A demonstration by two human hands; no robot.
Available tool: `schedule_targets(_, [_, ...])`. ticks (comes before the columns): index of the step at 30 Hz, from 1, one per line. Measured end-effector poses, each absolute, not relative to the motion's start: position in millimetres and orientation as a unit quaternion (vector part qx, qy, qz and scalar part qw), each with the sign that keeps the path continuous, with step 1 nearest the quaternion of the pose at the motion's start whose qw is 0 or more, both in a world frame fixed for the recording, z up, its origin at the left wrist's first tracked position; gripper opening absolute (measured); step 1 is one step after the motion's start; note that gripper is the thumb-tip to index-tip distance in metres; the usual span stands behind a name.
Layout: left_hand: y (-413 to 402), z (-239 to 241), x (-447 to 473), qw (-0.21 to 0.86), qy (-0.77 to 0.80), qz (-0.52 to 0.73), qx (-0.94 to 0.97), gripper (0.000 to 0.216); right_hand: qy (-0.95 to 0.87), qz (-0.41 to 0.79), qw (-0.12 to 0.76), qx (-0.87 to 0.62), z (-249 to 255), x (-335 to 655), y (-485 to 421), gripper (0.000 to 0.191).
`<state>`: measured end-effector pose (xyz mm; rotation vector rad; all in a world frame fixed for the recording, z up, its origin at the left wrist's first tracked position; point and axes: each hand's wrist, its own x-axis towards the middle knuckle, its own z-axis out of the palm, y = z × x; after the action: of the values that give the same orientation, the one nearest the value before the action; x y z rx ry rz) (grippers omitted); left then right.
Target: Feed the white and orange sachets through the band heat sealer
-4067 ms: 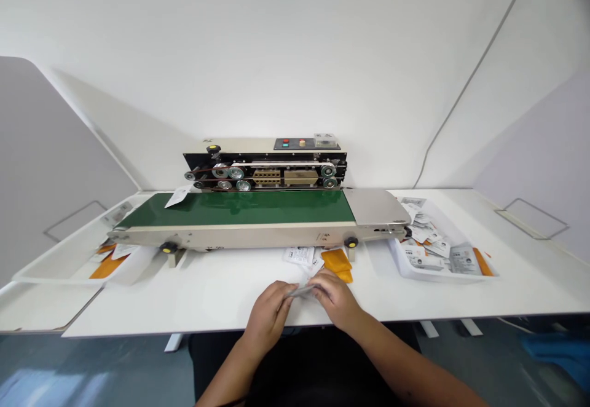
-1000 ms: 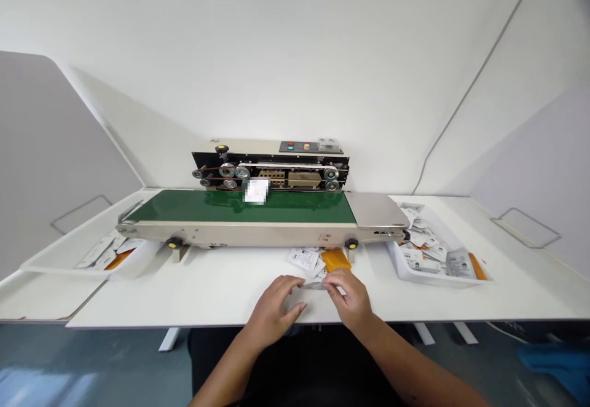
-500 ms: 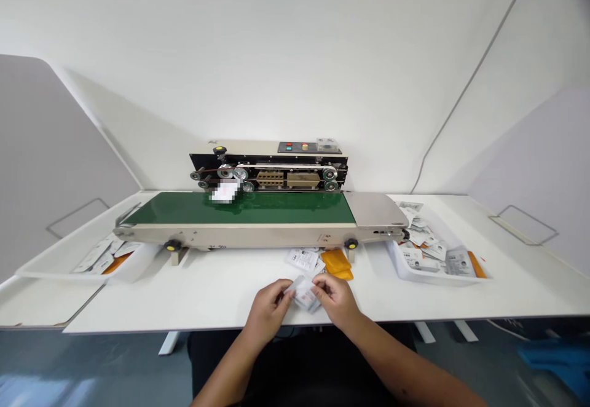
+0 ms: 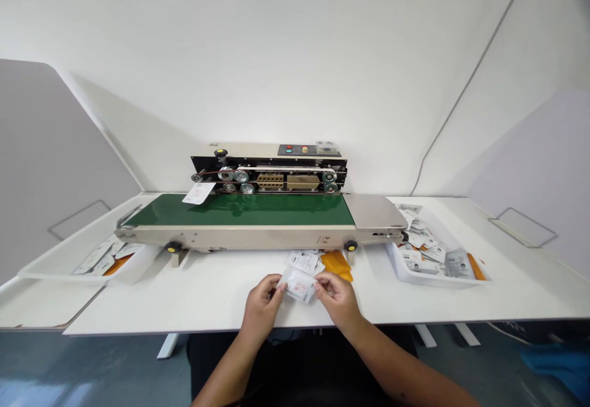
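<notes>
As you face the white table (image 4: 184,308), everything lies or stands on its smooth top.

Band sealer: a long cream-coloured machine (image 4: 270,176) across the far side, its black sealing head lined with metal wheels and thin belts.
Conveyor: a glossy green belt (image 4: 276,209) running along the sealer's front.
Right tray: a shallow white plastic tray (image 4: 400,265) heaped with printed sachets and some orange pieces.
Left tray: a matching white tray (image 4: 55,275), holding a looser row of sachets and orange pieces.
Belt sachet: a flat white sachet (image 4: 198,193), lying askew at the belt's far edge, well apart from your hands.
Near pile: loose printed sachets (image 4: 303,262) just beside flat orange packets (image 4: 335,264).
Left hand: your left hand (image 4: 262,308), curled, fingertips pinching the pouch's left edge.
Right hand: your right hand (image 4: 336,299), also curled, pinching the opposite edge.
Pouch: the clear pouch (image 4: 299,285) with a white insert, between your hands, just in front of the near pile; you cannot tell whether it rests on the table.
</notes>
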<state>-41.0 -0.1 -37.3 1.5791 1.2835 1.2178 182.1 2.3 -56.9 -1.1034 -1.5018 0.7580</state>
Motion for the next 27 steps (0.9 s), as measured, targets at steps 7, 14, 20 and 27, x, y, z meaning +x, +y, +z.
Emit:
schedule_targets(7, [1,-39,-41,0.373,0.508,0.483,0.609,0.029,-0.629,0.328,0.55,-0.441,-59,182,1,0.017])
schedule_targets(14, [2,-45,-41,0.39,0.505,0.489,0.596,0.032,-0.613,0.393,0.526,-0.439,-61,180,3,0.026])
schedule_targets(20, [-4,-33,-44,0.465,0.436,0.422,0.645,0.057,-0.635,0.493,0.432,-0.409,-47,182,4,0.04])
schedule_targets(27, [-2,-27,-40,0.487,0.42,0.393,0.657,0.024,-0.618,0.518,0.412,-0.424,-48,184,9,0.036])
